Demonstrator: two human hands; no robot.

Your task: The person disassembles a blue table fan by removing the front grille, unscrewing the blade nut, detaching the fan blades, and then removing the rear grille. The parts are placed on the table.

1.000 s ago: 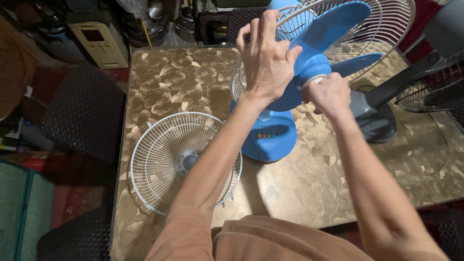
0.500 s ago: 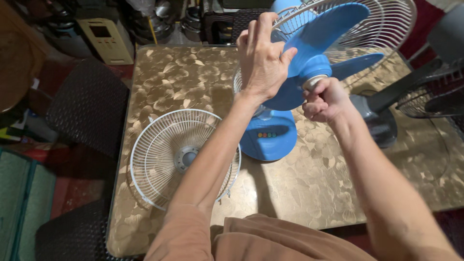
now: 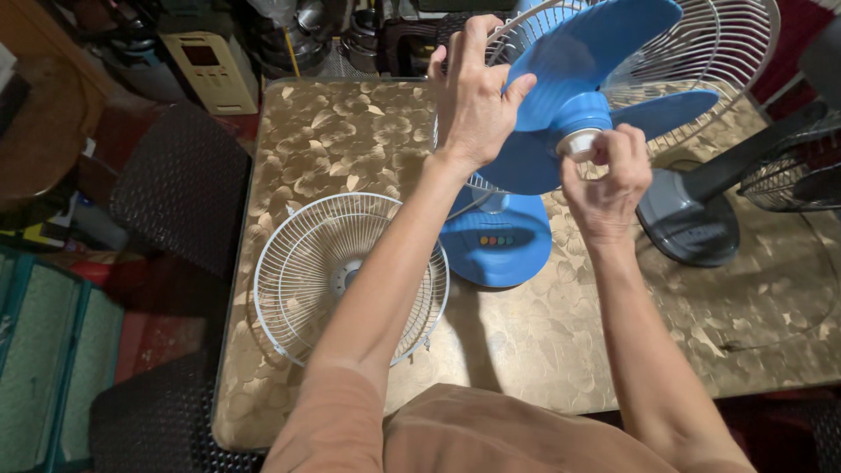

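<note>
Up top, left hand (image 3: 473, 101) gripping blue blade (image 3: 596, 52), right hand (image 3: 609, 180) pinching white hub cap (image 3: 580, 143).

1 head view looks steeply down, close over the table (image 3: 368, 140).

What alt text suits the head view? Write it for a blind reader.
A person's left hand grips a blue fan blade while the right hand pinches the white hub cap. A detached white wire grille lies on the gold-patterned table.

free: table (image 3: 561, 350) front centre | blocked: loose grille (image 3: 350, 276) left, grey fan base (image 3: 692, 223) right
</note>
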